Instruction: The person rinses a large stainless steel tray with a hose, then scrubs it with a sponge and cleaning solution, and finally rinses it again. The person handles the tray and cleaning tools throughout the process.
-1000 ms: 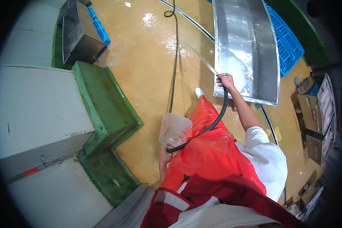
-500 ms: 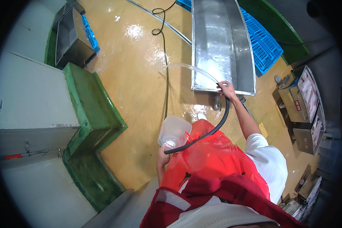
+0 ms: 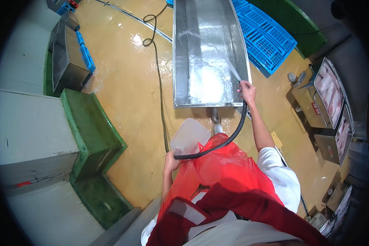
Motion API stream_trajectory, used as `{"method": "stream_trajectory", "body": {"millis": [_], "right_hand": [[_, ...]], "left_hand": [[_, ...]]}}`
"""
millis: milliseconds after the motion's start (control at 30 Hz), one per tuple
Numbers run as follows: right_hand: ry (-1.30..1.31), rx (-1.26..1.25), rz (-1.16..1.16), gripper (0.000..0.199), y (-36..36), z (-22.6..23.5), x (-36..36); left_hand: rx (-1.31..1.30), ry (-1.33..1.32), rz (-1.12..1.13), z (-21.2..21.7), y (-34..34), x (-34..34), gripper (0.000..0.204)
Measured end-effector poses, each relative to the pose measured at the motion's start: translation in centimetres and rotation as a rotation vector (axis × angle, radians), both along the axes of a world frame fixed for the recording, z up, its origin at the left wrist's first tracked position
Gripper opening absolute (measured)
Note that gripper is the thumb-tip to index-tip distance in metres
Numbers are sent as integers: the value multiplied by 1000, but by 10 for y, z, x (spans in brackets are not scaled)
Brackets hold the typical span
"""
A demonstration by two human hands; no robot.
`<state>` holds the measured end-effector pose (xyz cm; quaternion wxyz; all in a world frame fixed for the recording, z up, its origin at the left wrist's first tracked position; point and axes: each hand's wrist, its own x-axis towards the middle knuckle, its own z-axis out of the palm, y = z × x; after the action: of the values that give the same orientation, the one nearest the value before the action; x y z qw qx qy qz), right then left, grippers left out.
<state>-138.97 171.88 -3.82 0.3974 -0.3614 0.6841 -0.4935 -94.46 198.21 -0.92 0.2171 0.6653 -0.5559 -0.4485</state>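
Observation:
My right hand [image 3: 247,91] is closed around the end of a black hose [image 3: 238,131], over the near right corner of a long stainless steel trough [image 3: 180,74]. A jet of water [image 3: 233,70] shoots from the hose end into the trough, whose bottom is wet and shiny. From there the hose curves down across my red apron [image 3: 225,172] to my left hand [image 3: 171,162], which is closed on it. Just beyond the left hand is a translucent plastic container [image 3: 190,133]; whether those fingers also grip it is hidden.
Blue plastic pallets [image 3: 262,37] lie right of the trough. Steel carts [image 3: 315,108] at the right hold pale pinkish pieces. A green ledge [image 3: 96,123] juts out at the left, with a steel bin [image 3: 69,61] beyond. A thin dark hose [image 3: 159,82] crosses the wet yellow floor [image 3: 131,86].
The water jet, which arced left across the trough onto the floor, now falls inside the trough. My right hand has turned the hose end. The view has shifted, bringing the trough further left.

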Motion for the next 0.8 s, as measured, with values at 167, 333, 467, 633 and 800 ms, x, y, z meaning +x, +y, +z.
{"method": "stream_trajectory", "body": {"millis": [167, 333, 467, 633, 800], "right_hand": [[-57, 38, 97, 33, -28, 0, -39], [-54, 171, 255, 29, -34, -12, -44], [-46, 386, 448, 25, -21, -32, -41], [-15, 590, 637, 20, -12, -40, -45], [29, 695, 717, 18, -21, -16, -42]], "left_hand": [[28, 49, 35, 15, -17, -61, 20], [41, 35, 77, 14, -17, -88, 19], [32, 46, 46, 12, -28, -92, 16], [88, 138, 12, 24, -60, -96, 17], [115, 238, 2, 12, -79, -88, 10]]}}
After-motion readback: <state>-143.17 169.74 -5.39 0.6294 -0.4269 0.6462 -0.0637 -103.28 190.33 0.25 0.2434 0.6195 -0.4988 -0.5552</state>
